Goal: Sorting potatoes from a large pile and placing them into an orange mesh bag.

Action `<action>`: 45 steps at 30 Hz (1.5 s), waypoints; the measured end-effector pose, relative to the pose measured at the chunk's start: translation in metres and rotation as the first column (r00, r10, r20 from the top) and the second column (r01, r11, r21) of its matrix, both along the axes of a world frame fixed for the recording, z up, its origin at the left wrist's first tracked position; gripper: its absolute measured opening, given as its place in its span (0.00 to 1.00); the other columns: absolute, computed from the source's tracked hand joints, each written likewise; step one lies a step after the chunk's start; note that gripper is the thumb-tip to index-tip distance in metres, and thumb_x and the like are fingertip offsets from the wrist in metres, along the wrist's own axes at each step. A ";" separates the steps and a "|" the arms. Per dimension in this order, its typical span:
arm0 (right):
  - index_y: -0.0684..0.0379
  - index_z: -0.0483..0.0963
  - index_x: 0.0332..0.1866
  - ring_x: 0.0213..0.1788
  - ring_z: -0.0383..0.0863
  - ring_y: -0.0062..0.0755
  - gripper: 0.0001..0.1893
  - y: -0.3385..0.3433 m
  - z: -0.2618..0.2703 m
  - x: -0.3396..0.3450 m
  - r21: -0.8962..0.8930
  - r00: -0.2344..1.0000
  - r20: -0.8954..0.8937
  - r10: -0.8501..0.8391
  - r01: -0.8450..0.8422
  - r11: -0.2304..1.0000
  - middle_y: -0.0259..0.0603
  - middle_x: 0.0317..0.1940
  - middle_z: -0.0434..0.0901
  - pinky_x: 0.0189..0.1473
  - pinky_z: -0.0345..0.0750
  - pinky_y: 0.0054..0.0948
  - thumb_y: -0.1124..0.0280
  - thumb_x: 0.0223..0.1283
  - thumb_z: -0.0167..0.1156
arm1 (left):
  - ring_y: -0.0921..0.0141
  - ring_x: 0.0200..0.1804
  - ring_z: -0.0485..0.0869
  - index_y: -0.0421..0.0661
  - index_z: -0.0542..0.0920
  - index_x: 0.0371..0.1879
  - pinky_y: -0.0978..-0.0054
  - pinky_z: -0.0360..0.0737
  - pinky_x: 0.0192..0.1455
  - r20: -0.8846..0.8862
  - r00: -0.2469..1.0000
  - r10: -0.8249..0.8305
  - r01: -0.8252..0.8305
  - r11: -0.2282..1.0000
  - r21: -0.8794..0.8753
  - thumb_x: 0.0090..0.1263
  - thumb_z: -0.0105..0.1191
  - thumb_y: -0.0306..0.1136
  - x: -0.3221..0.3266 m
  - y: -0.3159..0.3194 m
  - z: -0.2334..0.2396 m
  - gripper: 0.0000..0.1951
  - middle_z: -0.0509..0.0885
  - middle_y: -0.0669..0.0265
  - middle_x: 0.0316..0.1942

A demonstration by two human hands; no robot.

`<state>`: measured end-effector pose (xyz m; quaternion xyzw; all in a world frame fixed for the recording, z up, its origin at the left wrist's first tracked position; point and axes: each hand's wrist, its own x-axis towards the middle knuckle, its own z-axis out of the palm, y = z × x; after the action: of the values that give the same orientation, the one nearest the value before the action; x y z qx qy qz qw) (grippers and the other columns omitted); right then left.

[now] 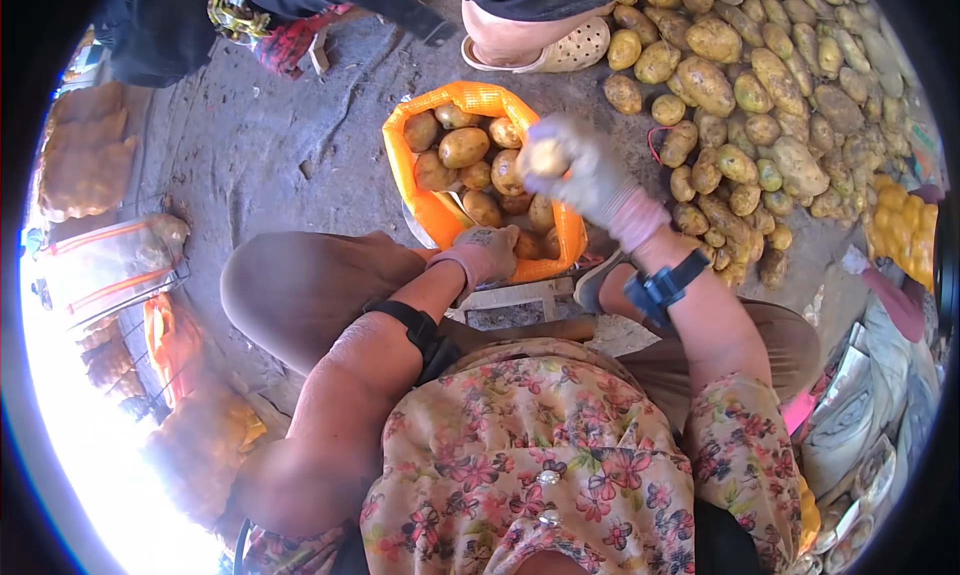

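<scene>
An orange woven sack [422, 200] stands with its mouth spread wide in front of me. Several potatoes [463, 148] fill what I can see of its inside. My left hand [484, 252], in a work glove, grips the near rim of the sack. Above the sack's right rim, my gloved right hand [581, 166] holds a potato [547, 159]; that hand is blurred. Partly under the sack's near side shows a pale low frame [517, 297].
A large potato pile [757, 110] spreads over the floor at the right. Beyond the sack is another person's foot in a beige clog [574, 48]. Filled sacks [86, 151] stand at the left, a yellow filled net sack [900, 230] at the far right.
</scene>
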<state>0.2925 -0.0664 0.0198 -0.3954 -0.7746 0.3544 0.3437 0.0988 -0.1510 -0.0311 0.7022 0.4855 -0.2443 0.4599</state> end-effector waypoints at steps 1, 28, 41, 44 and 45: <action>0.54 0.77 0.52 0.50 0.82 0.49 0.29 -0.016 -0.002 -0.010 0.057 0.996 0.072 0.051 -0.055 0.997 0.43 0.48 0.81 0.55 0.80 0.40 0.68 0.39 0.79 | 0.50 0.55 0.84 0.44 0.77 0.54 0.55 0.78 0.58 0.021 1.000 0.018 -0.018 1.000 0.010 0.70 0.47 0.40 -0.001 0.000 -0.001 0.18 0.86 0.49 0.51; 0.40 0.56 0.77 0.67 0.73 0.57 0.46 0.114 -0.143 0.108 -0.188 0.478 0.839 -0.260 0.702 0.686 0.53 0.68 0.69 0.67 0.72 0.47 0.51 0.52 0.71 | 0.48 0.52 0.83 0.43 0.77 0.51 0.54 0.78 0.56 0.082 0.933 0.351 -0.352 0.936 0.005 0.73 0.52 0.44 0.002 0.008 0.015 0.18 0.85 0.45 0.45; 0.52 0.72 0.65 0.49 0.84 0.42 0.35 0.010 0.009 -0.012 0.095 0.876 0.478 -0.054 0.009 0.995 0.44 0.50 0.82 0.54 0.82 0.35 0.64 0.47 0.76 | 0.49 0.50 0.86 0.40 0.77 0.53 0.56 0.80 0.55 0.137 0.842 0.522 -0.534 0.842 0.073 0.71 0.50 0.37 -0.006 -0.002 -0.025 0.17 0.86 0.45 0.45; 0.46 0.74 0.63 0.48 0.83 0.47 0.28 -0.025 -0.032 -0.047 -0.033 0.716 0.682 0.145 -0.169 0.985 0.44 0.52 0.79 0.52 0.81 0.42 0.61 0.54 0.68 | 0.53 0.52 0.86 0.40 0.76 0.55 0.62 0.81 0.54 0.282 0.452 0.846 -0.861 0.497 -0.112 0.68 0.52 0.30 -0.022 -0.011 -0.070 0.17 0.87 0.48 0.47; 0.45 0.75 0.63 0.49 0.82 0.46 0.26 -0.028 -0.054 -0.049 -0.138 0.669 0.706 0.233 -0.192 0.972 0.42 0.53 0.78 0.52 0.81 0.43 0.61 0.56 0.66 | 0.56 0.53 0.86 0.40 0.75 0.57 0.64 0.81 0.54 0.298 0.213 0.931 -0.899 0.306 -0.313 0.66 0.53 0.28 -0.019 -0.005 -0.075 0.19 0.86 0.50 0.47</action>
<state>0.2436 -0.0944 -0.0341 -0.4180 -0.8780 0.2296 -0.0398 0.0796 -0.1564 -0.1064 0.2976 0.6813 0.2166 0.6327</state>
